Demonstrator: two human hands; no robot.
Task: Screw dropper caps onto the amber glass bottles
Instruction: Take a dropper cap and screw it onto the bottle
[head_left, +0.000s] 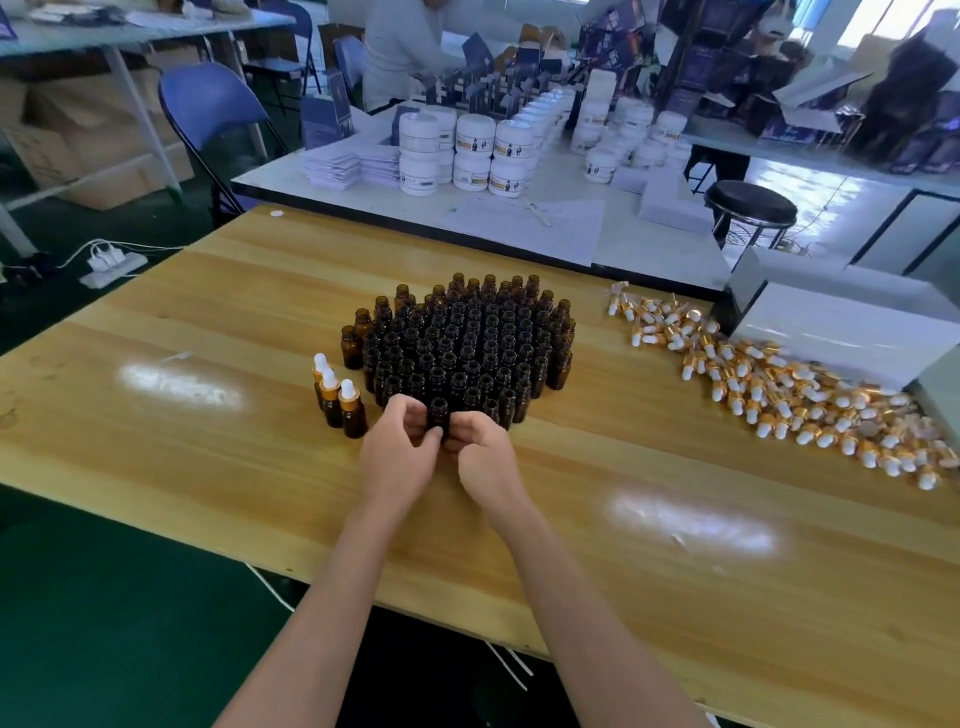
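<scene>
Left hand (397, 452) and right hand (485, 457) both pinch one open amber bottle (439, 413), standing straight up. Dropper caps (779, 389) lie well off to the right, so the right hand is nearer.

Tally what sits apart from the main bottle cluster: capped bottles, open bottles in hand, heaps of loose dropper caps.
Capped bottles: 3
Open bottle held between left hand and right hand: 1
Heap of loose dropper caps: 1
Total: 5
</scene>
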